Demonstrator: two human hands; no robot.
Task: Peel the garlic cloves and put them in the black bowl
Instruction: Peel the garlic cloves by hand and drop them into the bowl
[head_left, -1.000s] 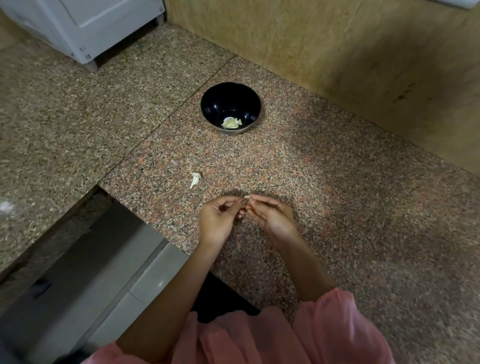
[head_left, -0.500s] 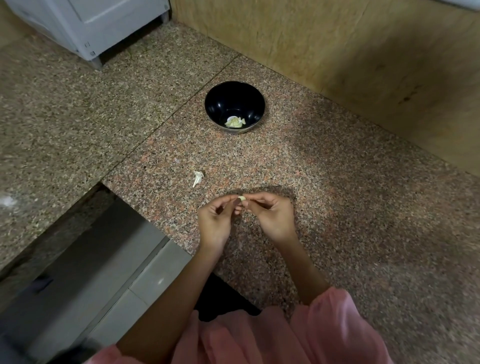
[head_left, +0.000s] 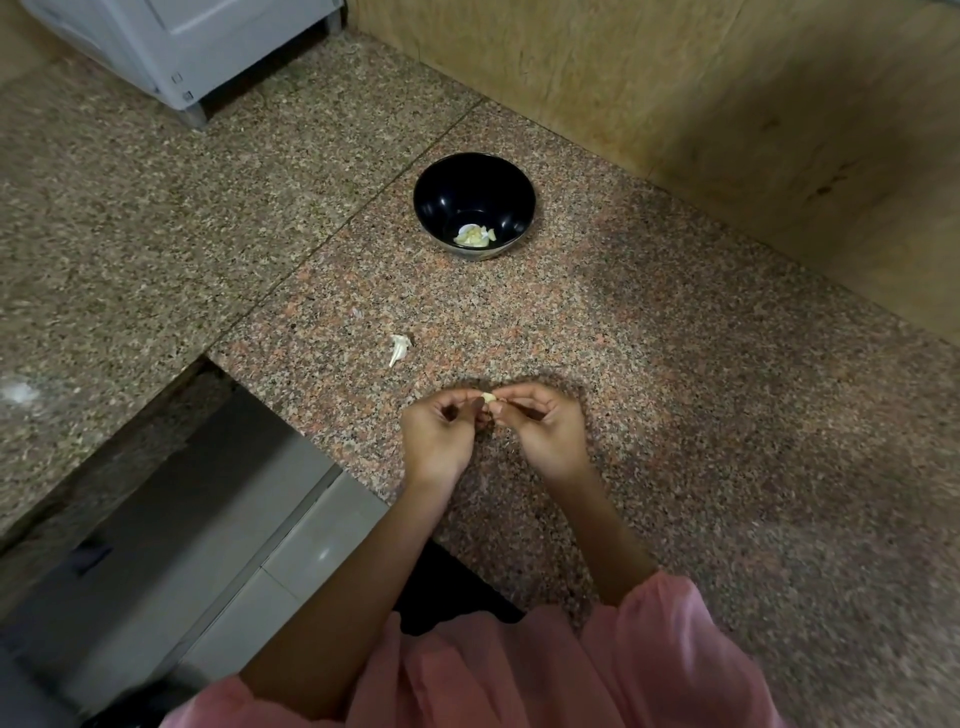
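Between my left hand and right hand: small pale garlic clove, pinched by both; round black bowl at twelve o'clock. Peel gently, grip firm.

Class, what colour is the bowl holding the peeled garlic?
Black, glossy inside. The bowl shows clearly in the head view, the only one.

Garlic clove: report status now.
Now left hand and right hand pinch clove. Ahead, bowl holds peeled pieces. One peel scrap on counter, off the path.
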